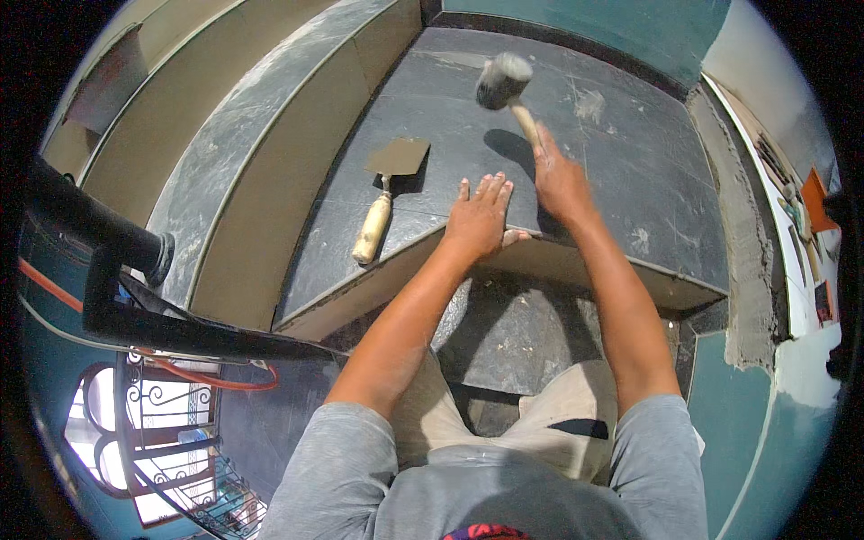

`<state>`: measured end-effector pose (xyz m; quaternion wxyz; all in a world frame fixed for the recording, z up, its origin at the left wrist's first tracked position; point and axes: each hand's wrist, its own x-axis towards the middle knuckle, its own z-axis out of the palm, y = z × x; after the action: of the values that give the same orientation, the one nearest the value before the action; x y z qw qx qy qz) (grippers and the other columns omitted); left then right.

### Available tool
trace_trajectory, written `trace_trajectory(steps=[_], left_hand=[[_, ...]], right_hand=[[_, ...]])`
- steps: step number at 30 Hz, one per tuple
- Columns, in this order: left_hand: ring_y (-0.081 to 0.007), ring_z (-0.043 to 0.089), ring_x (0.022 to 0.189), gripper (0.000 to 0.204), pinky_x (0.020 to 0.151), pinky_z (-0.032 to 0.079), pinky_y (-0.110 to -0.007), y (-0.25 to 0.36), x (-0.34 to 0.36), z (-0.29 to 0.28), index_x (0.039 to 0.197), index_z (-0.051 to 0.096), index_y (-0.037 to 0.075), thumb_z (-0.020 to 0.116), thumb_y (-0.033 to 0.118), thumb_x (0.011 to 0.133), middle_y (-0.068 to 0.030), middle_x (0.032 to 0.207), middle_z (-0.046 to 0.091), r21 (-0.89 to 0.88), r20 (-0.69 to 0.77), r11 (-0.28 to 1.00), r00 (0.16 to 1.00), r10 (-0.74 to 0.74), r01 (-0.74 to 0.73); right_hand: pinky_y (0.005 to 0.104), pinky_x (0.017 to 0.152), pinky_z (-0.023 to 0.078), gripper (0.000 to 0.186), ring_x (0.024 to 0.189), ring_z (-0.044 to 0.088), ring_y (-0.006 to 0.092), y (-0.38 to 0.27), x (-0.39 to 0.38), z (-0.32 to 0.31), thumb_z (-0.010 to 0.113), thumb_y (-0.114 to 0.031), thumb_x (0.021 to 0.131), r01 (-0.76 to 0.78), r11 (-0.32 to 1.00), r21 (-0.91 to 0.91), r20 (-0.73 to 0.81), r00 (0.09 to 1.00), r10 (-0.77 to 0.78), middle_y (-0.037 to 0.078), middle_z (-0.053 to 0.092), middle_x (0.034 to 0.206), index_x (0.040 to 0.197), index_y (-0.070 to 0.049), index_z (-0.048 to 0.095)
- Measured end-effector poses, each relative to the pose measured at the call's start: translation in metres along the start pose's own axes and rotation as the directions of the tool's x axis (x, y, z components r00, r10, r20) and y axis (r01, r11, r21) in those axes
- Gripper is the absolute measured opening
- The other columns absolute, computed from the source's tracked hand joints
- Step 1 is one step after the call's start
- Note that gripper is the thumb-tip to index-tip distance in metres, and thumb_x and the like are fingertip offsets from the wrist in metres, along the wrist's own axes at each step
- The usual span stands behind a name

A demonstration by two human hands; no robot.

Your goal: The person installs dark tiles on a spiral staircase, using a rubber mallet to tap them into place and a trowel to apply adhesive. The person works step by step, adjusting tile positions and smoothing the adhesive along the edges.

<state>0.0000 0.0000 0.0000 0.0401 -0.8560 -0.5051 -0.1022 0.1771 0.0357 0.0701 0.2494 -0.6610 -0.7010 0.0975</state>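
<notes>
My left hand (477, 218) lies with its fingers spread on the dark grey tiled landing (630, 180), at a bend in the thin riser board (612, 261) along its near edge, the thumb at that edge. My right hand (556, 175) grips the pale wooden handle of a mallet (502, 83), its black-and-grey head raised over the tiles. A trowel (396, 158) with a wooden handle lies on the landing, left of my left hand.
Steps (234, 180) rise at the left, beside a black metal rail (126, 261) with an orange hose (238, 382). At the right, tools (783, 180) rest on a white ledge by a rough mortar strip (747, 270). A railing (171, 423) shows at lower left.
</notes>
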Motion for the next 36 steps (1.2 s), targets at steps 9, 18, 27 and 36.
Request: trace_trajectory(steps=[9, 18, 27, 36], left_hand=[[-0.0307, 0.028, 0.154, 0.103, 0.124, 0.019, -0.058, 0.012, -0.003, 0.004, 0.156, 0.036, 0.001, 0.056, 0.075, 0.087, -0.0152, 0.166, 0.032, -0.073, -0.039, 0.997, 0.999, -0.003, 0.000], [-0.0330, 0.034, 0.152, 0.102, 0.123, 0.022, -0.059, 0.009, -0.003, 0.001, 0.151, 0.043, -0.002, 0.055, 0.076, 0.087, -0.0170, 0.163, 0.037, -0.040, -0.051, 0.999, 0.998, 0.029, -0.032], [-0.0303, 0.030, 0.154, 0.101, 0.124, 0.020, -0.057, 0.011, -0.002, 0.001, 0.157, 0.036, 0.005, 0.060, 0.073, 0.087, -0.0144, 0.165, 0.034, -0.040, -0.020, 0.999, 1.000, 0.008, -0.009], [-0.0306, 0.033, 0.153, 0.101, 0.124, 0.019, -0.059, 0.012, -0.002, 0.000, 0.156, 0.038, 0.005, 0.059, 0.075, 0.086, -0.0146, 0.165, 0.034, -0.025, -0.028, 1.000, 1.000, 0.005, -0.005]], right_hand=[[0.0606, 0.090, 0.050, 0.049, 0.104, 0.065, 0.0530, -0.031, 0.013, 0.007, 0.040, -0.039, 0.107, 0.065, 0.998, -0.012, 0.060, 0.996, -0.065, 0.033, 0.068, 0.111, 0.155, -0.027, 0.042], [0.0587, 0.095, 0.048, 0.051, 0.110, 0.063, 0.0529, -0.037, 0.011, 0.004, 0.041, -0.037, 0.107, 0.055, 0.998, -0.007, 0.104, 0.993, -0.054, 0.033, 0.066, 0.117, 0.156, -0.024, 0.042], [0.0530, 0.100, 0.048, 0.051, 0.118, 0.060, 0.0490, 0.006, -0.016, -0.009, 0.039, -0.035, 0.108, -0.026, 1.000, -0.006, 0.080, 0.996, 0.027, 0.026, 0.062, 0.134, 0.155, -0.016, 0.042], [0.0519, 0.099, 0.049, 0.051, 0.116, 0.061, 0.0511, 0.034, -0.039, -0.005, 0.039, -0.029, 0.108, 0.071, 0.960, 0.270, -0.175, 0.984, -0.024, 0.031, 0.062, 0.130, 0.153, -0.004, 0.042]])
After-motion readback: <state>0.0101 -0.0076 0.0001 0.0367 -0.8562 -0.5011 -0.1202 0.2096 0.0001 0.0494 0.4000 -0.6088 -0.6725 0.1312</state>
